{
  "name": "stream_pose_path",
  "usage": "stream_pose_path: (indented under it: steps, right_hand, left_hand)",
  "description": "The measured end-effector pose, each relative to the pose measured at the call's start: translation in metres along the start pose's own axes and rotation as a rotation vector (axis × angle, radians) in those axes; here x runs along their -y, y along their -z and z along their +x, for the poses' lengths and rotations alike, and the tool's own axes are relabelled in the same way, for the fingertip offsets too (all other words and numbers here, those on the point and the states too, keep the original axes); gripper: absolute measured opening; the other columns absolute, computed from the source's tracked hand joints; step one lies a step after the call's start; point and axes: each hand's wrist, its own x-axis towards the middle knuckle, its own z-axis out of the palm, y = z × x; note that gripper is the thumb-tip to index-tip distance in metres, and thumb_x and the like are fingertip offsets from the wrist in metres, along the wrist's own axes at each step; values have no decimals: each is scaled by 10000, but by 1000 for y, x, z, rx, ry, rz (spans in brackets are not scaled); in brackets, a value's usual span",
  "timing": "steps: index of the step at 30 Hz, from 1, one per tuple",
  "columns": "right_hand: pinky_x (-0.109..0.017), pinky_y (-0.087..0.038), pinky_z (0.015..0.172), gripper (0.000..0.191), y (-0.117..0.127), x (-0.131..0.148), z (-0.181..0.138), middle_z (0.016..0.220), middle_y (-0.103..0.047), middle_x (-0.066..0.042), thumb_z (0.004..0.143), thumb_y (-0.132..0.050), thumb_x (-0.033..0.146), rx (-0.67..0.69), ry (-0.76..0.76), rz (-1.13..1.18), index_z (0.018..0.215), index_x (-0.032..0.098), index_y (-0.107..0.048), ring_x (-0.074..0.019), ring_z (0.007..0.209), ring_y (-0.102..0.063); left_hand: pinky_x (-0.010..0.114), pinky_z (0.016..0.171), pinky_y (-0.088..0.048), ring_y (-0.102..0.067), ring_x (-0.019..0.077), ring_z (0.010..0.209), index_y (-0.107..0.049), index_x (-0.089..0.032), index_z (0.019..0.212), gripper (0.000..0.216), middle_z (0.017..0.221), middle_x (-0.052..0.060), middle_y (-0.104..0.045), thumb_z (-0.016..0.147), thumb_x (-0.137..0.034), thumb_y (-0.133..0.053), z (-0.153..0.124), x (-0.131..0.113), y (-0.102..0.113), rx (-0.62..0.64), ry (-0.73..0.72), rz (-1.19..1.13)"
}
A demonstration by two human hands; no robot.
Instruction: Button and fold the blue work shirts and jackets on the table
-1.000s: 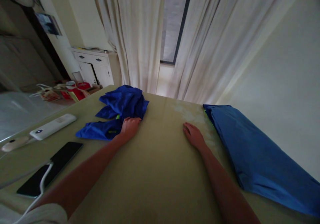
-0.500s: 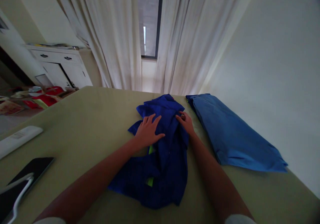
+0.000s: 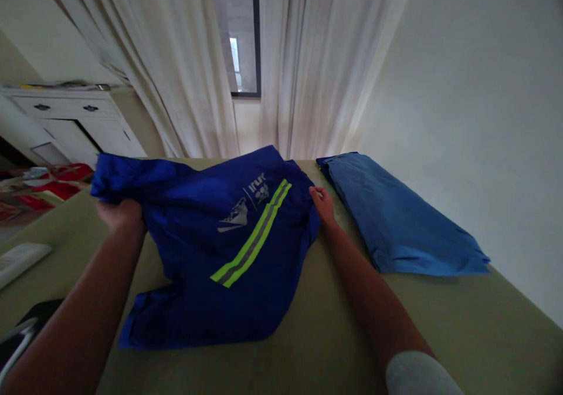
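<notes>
A dark blue shirt [image 3: 211,254] with a neon-yellow diagonal stripe and a white logo lies spread across the olive-green bed [image 3: 316,336]. My left hand [image 3: 121,214] is closed on the shirt's left edge and holds it slightly raised. My right hand [image 3: 323,202] pinches the shirt's right edge, low against the bed.
A lighter blue pillow [image 3: 396,219] lies along the bed's right side beside the wall. A white remote [image 3: 20,260] and a dark phone with a white cable [image 3: 21,327] rest at the left edge. White curtains [image 3: 303,66] and a white cabinet [image 3: 74,122] stand beyond.
The crumpled shirt has been drawn open: my left hand moved far to the left with one edge, my right hand kept the other, and the printed front now shows.
</notes>
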Motion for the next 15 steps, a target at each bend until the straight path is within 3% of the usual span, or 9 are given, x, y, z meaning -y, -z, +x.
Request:
stream_pose_path:
  steps: [2,4,6,8,10,12,15]
  right_hand:
    - [-315,-538,604,584,-1,-2,2,780,-731,-41,660,-784,723,-30,2,26,914,221,-627,-195,656,-665]
    - [-328,-555,637,553,0,-4,3,799,-734,-47,663,-793,696,-36,2,21,900,220,-640,-201,678,-675]
    - [-339,-566,666,538,3,-5,3,819,-735,-51,665,-792,676,-20,11,-3,912,218,-654,-203,700,-679]
    - [-344,-568,677,542,6,-2,3,841,-735,-51,665,-781,670,22,25,-69,939,216,-668,-206,726,-679]
    - [-338,-556,658,547,9,7,3,834,-730,-44,653,-783,657,80,30,-153,959,213,-687,-208,735,-671]
    - [-331,-542,635,534,10,24,3,813,-724,-38,647,-798,618,125,30,-171,975,207,-704,-207,720,-659]
    - [-329,-542,649,484,16,67,4,827,-727,-32,683,-805,522,120,101,-59,1035,204,-706,-196,707,-656]
  left_hand:
    - [603,1150,-407,-544,344,1342,-540,-122,1262,444,1401,120,-611,820,-130,-580,5,13,13,-139,37,139]
    - [587,1168,-402,-550,337,1334,-555,-136,1268,473,1404,118,-610,797,-137,-605,-6,15,19,-128,-89,247]
    - [512,1146,-455,-609,284,1269,-589,-179,1267,400,1345,78,-662,869,-213,-568,-30,9,17,168,-316,289]
    - [460,1136,-472,-643,252,1226,-616,-217,1285,374,1316,57,-693,956,-359,-508,-62,1,9,619,-528,297]
    - [468,1187,-407,-579,269,1334,-598,-243,1378,476,1435,71,-639,992,-488,-466,-98,-1,0,970,-699,369]
    - [530,1237,-304,-424,308,1484,-548,-285,1474,544,1602,67,-488,1007,-543,-442,-129,1,-7,1142,-836,514]
    - [556,1246,-261,-342,319,1535,-464,-289,1556,569,1675,85,-372,1044,-521,-380,-164,-2,-5,1222,-879,619]
